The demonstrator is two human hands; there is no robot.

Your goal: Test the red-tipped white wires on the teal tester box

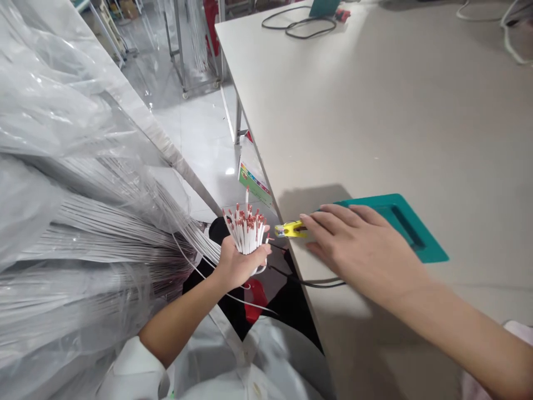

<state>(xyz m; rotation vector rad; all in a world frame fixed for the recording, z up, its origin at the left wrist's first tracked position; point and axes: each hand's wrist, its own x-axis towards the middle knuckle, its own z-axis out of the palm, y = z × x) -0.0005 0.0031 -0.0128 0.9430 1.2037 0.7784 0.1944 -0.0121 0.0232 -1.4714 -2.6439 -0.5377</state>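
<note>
Wire bundle (246, 229), coppery tips up, is gripped by L hand (238, 260) beside table (375, 122) edge in head view, forearm angled fwd, while R hand (361, 243) is held palm-down, fingers over yellow tool (291, 229), grip unclear.

Looped cable (306, 37), wheeled rack (180, 61), glossy floor (200, 122)

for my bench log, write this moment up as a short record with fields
left hand: closed around a bundle of white wires
wire ends: coppery, pointing up
right hand: holding a yellow tool, tip toward the bundle
teal tray: on the table, partly hidden by the right hand
at left: more white wires, partly under clear plastic
</note>
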